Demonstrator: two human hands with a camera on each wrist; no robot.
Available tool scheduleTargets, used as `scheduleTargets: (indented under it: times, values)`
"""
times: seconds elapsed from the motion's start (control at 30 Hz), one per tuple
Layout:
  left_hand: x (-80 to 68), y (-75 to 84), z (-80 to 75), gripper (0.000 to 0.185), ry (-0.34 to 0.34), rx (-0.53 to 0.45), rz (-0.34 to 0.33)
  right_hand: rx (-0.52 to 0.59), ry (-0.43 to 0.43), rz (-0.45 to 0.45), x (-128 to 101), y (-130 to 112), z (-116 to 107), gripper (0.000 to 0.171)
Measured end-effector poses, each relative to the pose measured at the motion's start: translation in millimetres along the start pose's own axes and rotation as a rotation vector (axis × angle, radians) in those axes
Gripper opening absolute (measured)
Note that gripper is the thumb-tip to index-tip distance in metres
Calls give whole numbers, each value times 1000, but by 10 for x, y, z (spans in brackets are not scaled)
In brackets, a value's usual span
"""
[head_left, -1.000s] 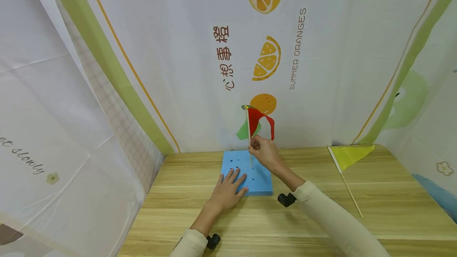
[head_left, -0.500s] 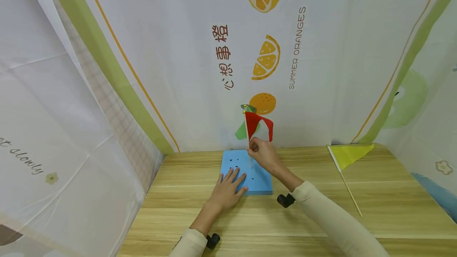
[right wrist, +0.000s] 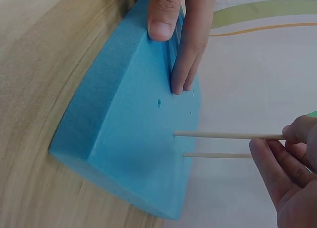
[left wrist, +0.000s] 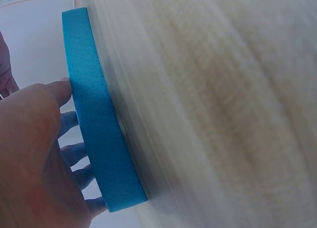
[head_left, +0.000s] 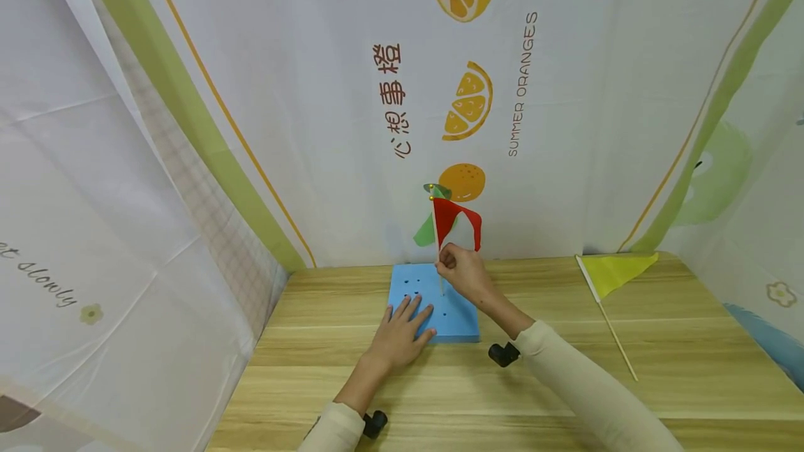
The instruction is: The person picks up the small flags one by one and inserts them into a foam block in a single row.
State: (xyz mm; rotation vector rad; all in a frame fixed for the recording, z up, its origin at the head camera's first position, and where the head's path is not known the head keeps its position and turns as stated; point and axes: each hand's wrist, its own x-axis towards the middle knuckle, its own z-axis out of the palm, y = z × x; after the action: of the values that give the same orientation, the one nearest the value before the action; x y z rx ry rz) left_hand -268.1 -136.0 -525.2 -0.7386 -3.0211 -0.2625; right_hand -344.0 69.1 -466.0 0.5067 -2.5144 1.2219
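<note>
In the head view my right hand [head_left: 463,272] pinches the thin wooden stick of a red flag [head_left: 444,213], held nearly upright. The stick's lower end meets the top of a blue foam block [head_left: 461,323]; how deep it sits cannot be told. A second stick [right wrist: 218,155] stands in the block beside it in the right wrist view. Behind the red flag shows a green flag [head_left: 424,232], partly hidden. With fingers spread, my left hand [head_left: 396,342] rests flat on the block's left front part. Several small holes dot the block's top.
To the right, a yellow flag [head_left: 615,276] on a stick lies on the wooden table [head_left: 534,407]. A printed curtain [head_left: 301,124] hangs right behind the table's back edge. Black wrist mounts [head_left: 504,353] stick out near both sleeves.
The red flag has come down a little with my right hand, and a second gold tip now shows above it. My left hand has stayed on the block.
</note>
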Motion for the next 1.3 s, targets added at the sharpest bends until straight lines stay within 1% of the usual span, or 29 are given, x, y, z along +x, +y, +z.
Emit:
scheduleTargets:
  times: [0.13, 0.33, 0.57, 0.77, 0.87, 1.07, 1.3]
  values:
    - [-7, 9, -10, 59, -3, -4, 1, 11, 5, 15, -11, -3, -1, 8]
    - [-12, 16, -23, 59, -8, -5, -4, 31, 9, 32, -32, -20, -20, 13]
    - [-8, 15, -19, 59, -2, -13, 0, 26, 44, 11, -43, 0, -66, 12]
    - [7, 7, -7, 59, -5, 7, -5, 32, 74, -28, -85, 49, -151, 9]
    - [7, 4, -4, 59, -3, 11, -4, 45, 76, -31, -120, 95, -195, 8]
    - [5, -1, 7, 59, 6, 4, 4, 72, 62, -5, -223, 187, -307, 7]
    - [0, -12, 23, 59, 15, 1, 9, 70, 42, 39, -350, 324, -447, 5]
